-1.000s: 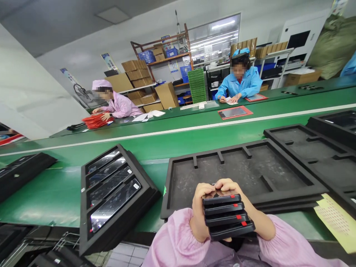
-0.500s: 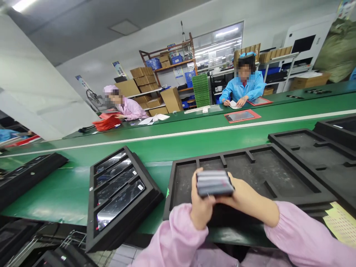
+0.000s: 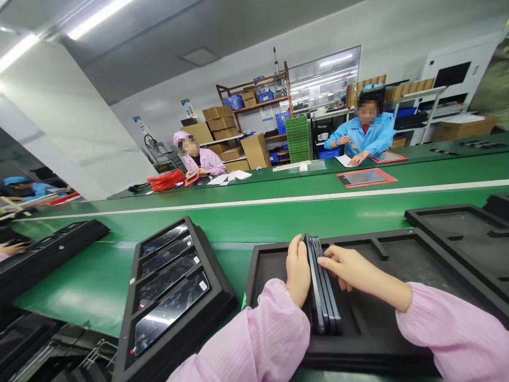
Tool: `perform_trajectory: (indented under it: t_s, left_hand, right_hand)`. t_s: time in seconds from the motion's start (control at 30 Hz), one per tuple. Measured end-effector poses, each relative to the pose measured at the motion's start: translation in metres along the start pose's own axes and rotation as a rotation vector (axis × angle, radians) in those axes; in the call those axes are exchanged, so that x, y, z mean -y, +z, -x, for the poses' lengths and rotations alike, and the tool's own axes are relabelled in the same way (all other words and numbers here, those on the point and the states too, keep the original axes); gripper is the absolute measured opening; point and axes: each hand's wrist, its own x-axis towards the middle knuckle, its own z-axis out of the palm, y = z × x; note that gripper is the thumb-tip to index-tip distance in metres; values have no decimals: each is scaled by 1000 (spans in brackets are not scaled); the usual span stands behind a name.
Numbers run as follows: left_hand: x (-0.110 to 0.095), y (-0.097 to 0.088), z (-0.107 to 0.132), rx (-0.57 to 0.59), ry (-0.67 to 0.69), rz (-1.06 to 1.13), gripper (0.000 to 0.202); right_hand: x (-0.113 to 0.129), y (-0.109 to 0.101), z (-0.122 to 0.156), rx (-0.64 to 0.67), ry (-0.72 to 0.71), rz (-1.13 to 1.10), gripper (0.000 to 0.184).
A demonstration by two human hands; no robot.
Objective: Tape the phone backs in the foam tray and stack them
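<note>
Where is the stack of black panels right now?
Lower centre of the head view, the stack of black panels stands on edge in the black foam tray, pressed between the left hand and the right hand.

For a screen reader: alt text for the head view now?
The left hand and right hand sandwich a stack of thin black panels standing on edge in a black foam tray on a green conveyor. A second tray of glossy panels lies to its left; two people sit opposite.
</note>
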Motion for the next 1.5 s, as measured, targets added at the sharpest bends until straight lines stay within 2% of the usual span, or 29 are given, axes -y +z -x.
perform_trajectory:
  t_s: [0.1, 0.23, 0.43, 0.6, 0.7, 0.8, 0.87, 1.1, 1.2, 1.3, 1.37, 1.4, 1.5]
  left_hand:
    - [-3, 6, -15, 49, -19, 33, 29]
    - [-4, 9, -20, 127, -76, 76, 36]
    - [-5, 3, -16, 169, -172, 113, 36]
    - [-4, 0, -22, 162, -215, 45, 27]
    - [-3, -1, -25, 209, -207, 30, 21]
    - [-4, -3, -29, 294, -149, -42, 16]
    - [-5, -3, -31, 341, -127, -74, 14]
    - [-5, -5, -35, 376, -145, -44, 7]
    - [-3, -5, -36, 409, -126, -22, 6]
    - [-3, -5, -37, 426, -59, -57, 7]
    - [-1, -3, -36, 429, -16, -94, 6]
    - [1, -2, -36, 427, -1, -107, 6]
    - [6, 2, -35, 388, 39, -124, 11]
  right_hand:
    - [-1, -5, -22, -53, -37, -103, 33]
    - [-8, -3, -36, 25, -52, -233, 39]
    - [-23, 4, -34, 55, -72, -355, 59]
    - [-30, 8, -34, 32, -33, -411, 53]
    - [-32, 10, -35, -14, -41, -437, 51]
    - [-34, 9, -35, -69, -41, -462, 62]
    - [-34, 9, -35, -55, -49, -462, 68]
    - [-38, 4, -37, -43, -158, -376, 71]
    - [-34, -7, -31, -94, -296, -186, 57]
    - [-23, -15, -14, -146, -578, 187, 43]
    - [-15, -12, 3, -66, -772, 382, 45]
    - [-12, -9, 11, 17, -846, 429, 47]
    - [-9, 3, 27, 245, -951, 438, 45]
